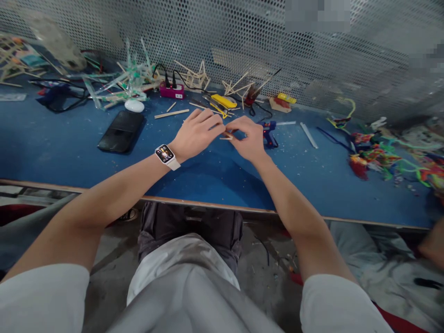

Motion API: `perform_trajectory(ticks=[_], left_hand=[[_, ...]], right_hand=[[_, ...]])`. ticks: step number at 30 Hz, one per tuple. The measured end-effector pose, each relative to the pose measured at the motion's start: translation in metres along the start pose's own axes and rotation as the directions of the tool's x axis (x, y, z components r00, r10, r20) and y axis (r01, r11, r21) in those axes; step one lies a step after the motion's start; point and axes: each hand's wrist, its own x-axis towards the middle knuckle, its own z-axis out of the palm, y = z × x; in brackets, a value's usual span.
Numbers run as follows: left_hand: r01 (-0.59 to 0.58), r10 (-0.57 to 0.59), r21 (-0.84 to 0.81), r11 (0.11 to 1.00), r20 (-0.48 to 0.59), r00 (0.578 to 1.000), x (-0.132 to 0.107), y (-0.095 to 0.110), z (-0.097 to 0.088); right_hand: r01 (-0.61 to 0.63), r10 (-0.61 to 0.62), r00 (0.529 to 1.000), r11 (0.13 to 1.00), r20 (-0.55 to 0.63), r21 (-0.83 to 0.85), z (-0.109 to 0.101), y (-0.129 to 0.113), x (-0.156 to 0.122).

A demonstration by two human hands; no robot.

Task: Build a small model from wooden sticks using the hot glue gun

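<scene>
Both hands meet above the middle of the blue table. My left hand (200, 132), with a white smartwatch (165, 154) on its wrist, is closed at the fingertips. Thumb and index finger of my right hand (249, 137) are pinched together. Between them shows a small pale wooden stick (226, 137), mostly covered by the fingers, and the left fingertips touch it too. Just behind the right hand lies a blue hot glue gun (268, 132), partly hidden. Loose wooden sticks (171, 114) and a yellow utility knife (224, 101) lie beyond the left hand.
A black phone (122, 132) and a white oval case (134, 106) lie at left. A pink power strip (172, 90) with plugged cords stands behind. Stick structures (196, 76) line the metal mesh (243, 41). Colourful scraps (378, 155) lie right. Another person's leg (378, 259) shows at lower right.
</scene>
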Motion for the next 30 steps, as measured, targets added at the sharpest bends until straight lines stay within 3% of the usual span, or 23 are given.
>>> perform_trajectory(ticks=[9, 30], left_hand=[[0.008, -0.008, -0.002, 1.0, 0.032, 0.999, 0.0007, 0.0011, -0.0025], [-0.048, 0.045, 0.048, 0.998, 0.071, 0.996, -0.0019, 0.0017, 0.0016]], right_hand=[[0.001, -0.001, 1.0, 1.0, -0.024, 0.03, 0.0009, -0.0033, -0.0012], [-0.048, 0.048, 0.997, 0.999, 0.059, 0.0, 0.0045, 0.0052, -0.0042]])
